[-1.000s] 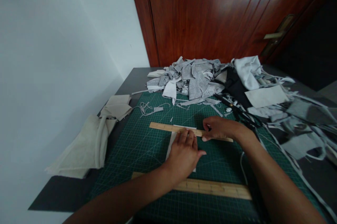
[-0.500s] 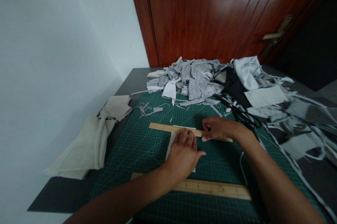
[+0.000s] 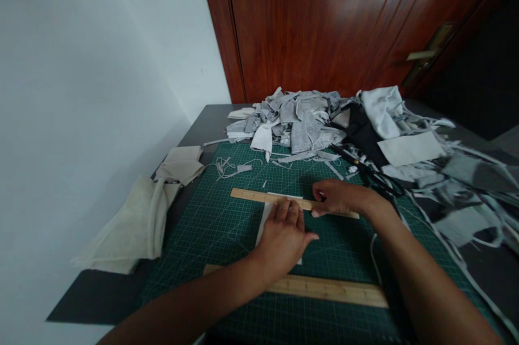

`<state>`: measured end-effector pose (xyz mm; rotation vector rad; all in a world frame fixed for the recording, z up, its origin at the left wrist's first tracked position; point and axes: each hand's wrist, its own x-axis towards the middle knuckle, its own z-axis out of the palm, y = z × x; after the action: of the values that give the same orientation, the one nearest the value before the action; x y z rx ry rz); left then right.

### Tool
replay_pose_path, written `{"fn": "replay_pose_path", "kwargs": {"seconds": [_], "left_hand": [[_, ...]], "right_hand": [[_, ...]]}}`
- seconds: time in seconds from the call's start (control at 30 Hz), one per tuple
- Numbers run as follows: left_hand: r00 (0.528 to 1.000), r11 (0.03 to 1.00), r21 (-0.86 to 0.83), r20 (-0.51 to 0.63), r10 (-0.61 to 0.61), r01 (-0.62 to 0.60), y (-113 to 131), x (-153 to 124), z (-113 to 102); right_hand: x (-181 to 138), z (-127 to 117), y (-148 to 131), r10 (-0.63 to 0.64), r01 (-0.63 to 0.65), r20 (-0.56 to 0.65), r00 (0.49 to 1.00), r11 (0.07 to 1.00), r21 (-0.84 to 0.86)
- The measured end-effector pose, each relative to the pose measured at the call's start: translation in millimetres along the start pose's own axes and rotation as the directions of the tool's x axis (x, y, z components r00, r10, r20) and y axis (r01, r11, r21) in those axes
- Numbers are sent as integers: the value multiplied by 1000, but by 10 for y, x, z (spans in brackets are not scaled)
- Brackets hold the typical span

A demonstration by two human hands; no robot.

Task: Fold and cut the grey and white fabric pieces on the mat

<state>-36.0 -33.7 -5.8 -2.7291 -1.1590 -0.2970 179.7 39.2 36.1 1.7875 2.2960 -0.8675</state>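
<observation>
My left hand [image 3: 284,237] lies flat with fingers stretched out on a small white fabric piece [image 3: 264,219], fingertips touching a wooden ruler [image 3: 253,196] that crosses the piece's far edge. My right hand [image 3: 337,197] is closed on the right part of that ruler, thumb and fingers pinching it against the green cutting mat [image 3: 214,226]. A second wooden ruler [image 3: 328,289] lies on the mat nearer to me, partly under my left forearm.
A heap of grey and white fabric scraps [image 3: 295,120] fills the back of the table and spreads to the right. Black scissors [image 3: 367,172] lie beside my right hand. Folded cream cloth [image 3: 141,220] sits at the left edge. A wooden door [image 3: 332,20] stands behind.
</observation>
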Motion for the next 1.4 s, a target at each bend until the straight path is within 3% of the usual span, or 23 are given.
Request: {"fn": "replay_pose_path", "kwargs": {"seconds": [1.03, 1.2, 1.27, 1.4], "left_hand": [[1000, 1000, 10, -25, -7, 7, 17, -19, -15], [1000, 971, -239, -2, 13, -13, -209, 92, -232], [990, 919, -385, 73, 120, -83, -406, 161, -331], [907, 806, -568, 233, 351, -166, -737, 206, -449]], "right_hand": [[-23, -5, -20, -26, 26, 8, 1000, 1000, -5], [-11, -31, -5, -24, 25, 21, 1000, 999, -36], [-13, -46, -9, -31, 33, 39, 999, 999, -39], [-39, -69, -73, -27, 29, 40, 999, 999, -35]]}}
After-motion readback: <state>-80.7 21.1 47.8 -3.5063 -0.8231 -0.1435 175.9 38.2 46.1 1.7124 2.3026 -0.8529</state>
